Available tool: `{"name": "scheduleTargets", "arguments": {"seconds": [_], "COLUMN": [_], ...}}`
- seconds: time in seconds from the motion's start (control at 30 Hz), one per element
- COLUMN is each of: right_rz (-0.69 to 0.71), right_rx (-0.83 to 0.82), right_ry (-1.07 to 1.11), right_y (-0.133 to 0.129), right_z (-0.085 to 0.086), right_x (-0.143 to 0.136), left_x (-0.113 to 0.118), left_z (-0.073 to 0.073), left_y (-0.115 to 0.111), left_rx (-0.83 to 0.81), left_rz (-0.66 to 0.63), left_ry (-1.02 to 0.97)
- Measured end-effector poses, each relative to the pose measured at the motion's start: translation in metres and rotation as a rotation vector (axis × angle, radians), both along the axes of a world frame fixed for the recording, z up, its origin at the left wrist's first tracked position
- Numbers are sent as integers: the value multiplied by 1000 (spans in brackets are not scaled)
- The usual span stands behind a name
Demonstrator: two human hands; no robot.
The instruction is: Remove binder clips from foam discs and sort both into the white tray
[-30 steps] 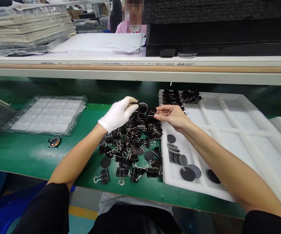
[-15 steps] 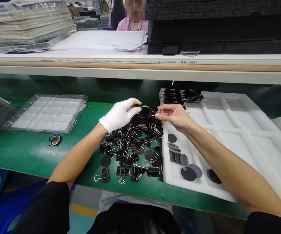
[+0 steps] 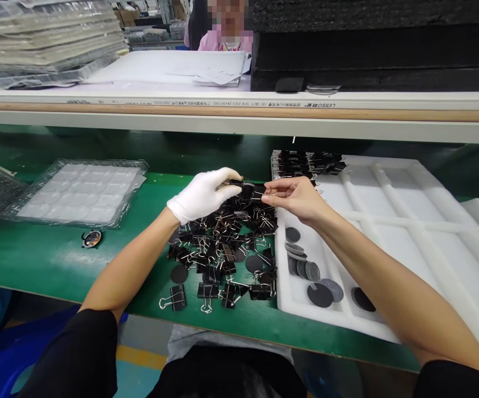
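Left hand (image 3: pixel 204 193), gloved: thumb and fingers curled in, pinching a dark round part (image 3: pixel 246 190) over the far end of the clip pile (image 3: pixel 223 237). Right hand (image 3: pixel 295 196), bare: fingertips pinched together on the wire handles of a clip (image 3: pixel 258 192) at the part's right edge; cannot tell whether it bites the edge. White tray (image 3: pixel 414 223) sits right of the pile on the bench (image 3: pixel 48 262).

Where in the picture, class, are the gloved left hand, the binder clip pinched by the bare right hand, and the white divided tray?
Gloved left hand (image 3: pixel 203 194): head view, on the back of the glove.
Pinched binder clip (image 3: pixel 258 192): head view, on its black body.
White divided tray (image 3: pixel 405 222): head view, on a raised divider.
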State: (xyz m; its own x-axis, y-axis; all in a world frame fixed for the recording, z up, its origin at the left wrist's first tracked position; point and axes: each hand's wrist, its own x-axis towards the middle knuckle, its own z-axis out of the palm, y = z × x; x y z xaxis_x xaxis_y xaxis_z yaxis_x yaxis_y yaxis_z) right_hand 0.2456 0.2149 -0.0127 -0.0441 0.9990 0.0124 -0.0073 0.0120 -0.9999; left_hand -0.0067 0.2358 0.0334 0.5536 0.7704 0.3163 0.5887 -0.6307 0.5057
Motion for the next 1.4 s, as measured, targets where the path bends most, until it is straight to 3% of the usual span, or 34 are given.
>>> {"name": "scheduleTargets", "arguments": {"seconds": [0.13,0.33,0.6,0.7,0.83,0.9,1.0,1.07,1.23,1.4], "right_rz": [18,179,206,216,197,108,-258,-433,-556,-534], "right_rx": [-42,-219,-190,-193,-144,-71,66,107,105,145], "right_ry": [6,-16,-59,-30,-135,-175,-264,-335,-466,-580], "right_y": [0,-2,-7,2,21,31,43,47,52,56], "right_z": [2,11,13,18,22,15,-9,-30,-67,-75], "right_x": [1,3,-5,13,82,127,184,208,224,221], "left_x": [1,4,6,3,-3,-5,-7,-6,-5,-5], "left_z": [2,10,6,6,9,10,12,13,14,13], "left_y": [-1,-4,-4,-4,-2,-2,-2,-2,0,1], "left_rx": [-21,-276,-411,-409,-324,-309,-299,-290,-280,-283], "left_rz": [11,70,68,52,69,55,42,54,67,77], "left_ry": [9,14,21,71,62,91,135,146,164,191]}}
